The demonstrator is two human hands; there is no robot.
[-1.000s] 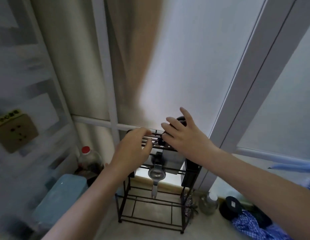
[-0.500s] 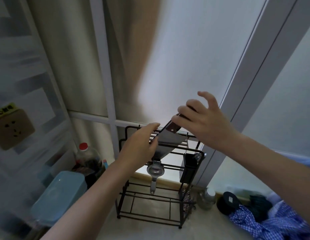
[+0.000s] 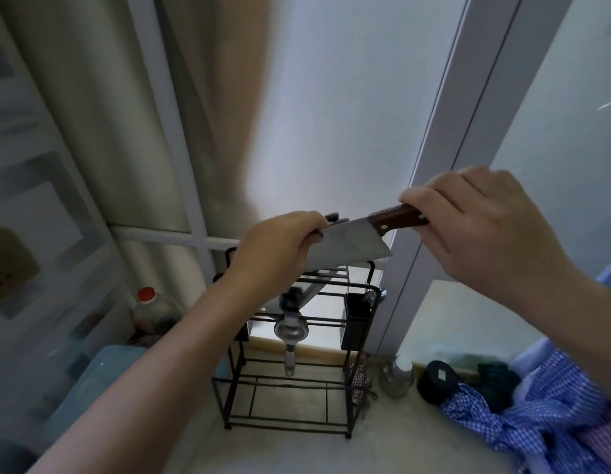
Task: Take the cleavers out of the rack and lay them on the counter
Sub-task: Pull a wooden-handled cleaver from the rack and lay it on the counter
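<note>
Already Clear of the Rack: One Cleaver Held in Two Hands

The cleaver [image 3: 348, 246] hangs in the air above the black wire rack [image 3: 290, 354], its broad steel blade level and its edge facing down. The right hand [image 3: 475, 227] has its fingers curled and pressed around the brown wooden handle [image 3: 398, 218], which points to the right. The left hand [image 3: 280, 251] pinches the far end of the blade between thumb and bent fingers, covering that end from view. Beneath the blade, a second dark handle [image 3: 290, 301] sticks out of the rack's top tier, and a metal utensil [image 3: 291, 336] hangs down from a crossbar. A black cutlery holder [image 3: 357, 319] sits on the rack's right side. The rack stands on the pale counter [image 3: 297, 449], with a red-capped bottle [image 3: 153, 309] to its left and a blue checked cloth [image 3: 536, 415] to its right.
</note>
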